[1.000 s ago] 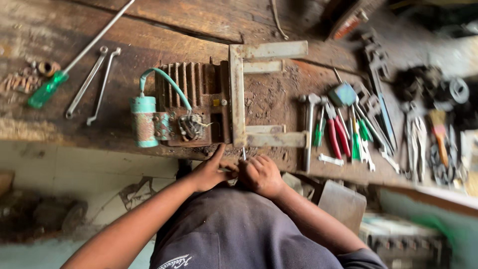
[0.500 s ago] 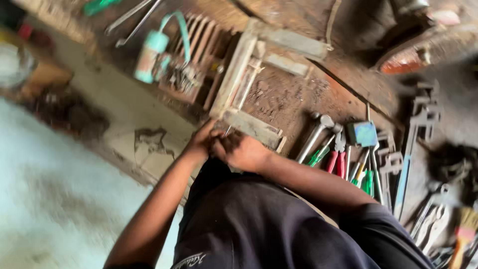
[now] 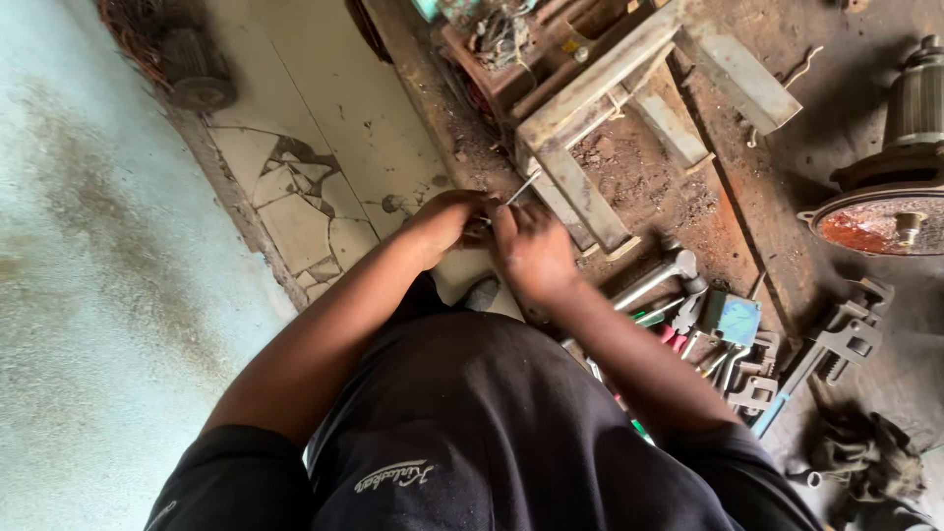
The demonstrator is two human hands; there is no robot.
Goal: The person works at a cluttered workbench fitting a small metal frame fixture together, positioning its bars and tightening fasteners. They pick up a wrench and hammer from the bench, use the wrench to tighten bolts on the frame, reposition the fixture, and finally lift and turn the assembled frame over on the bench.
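1. Head view: the left hand (image 3: 444,221) and the right hand (image 3: 531,251) are close together at the edge of the workbench (image 3: 629,177).
2. Both hands are closed around a thin metal rod (image 3: 521,188). It sticks up between them, tilted toward a metal frame (image 3: 590,108).
3. Just beside the right arm lie a hammer (image 3: 661,273), some pliers (image 3: 678,324) and a big pipe wrench (image 3: 826,349).
4. A rusty round motor part (image 3: 875,216) sits well apart on the right.

Black short-sleeved shirt (image 3: 472,423) with small white script, bare forearms.
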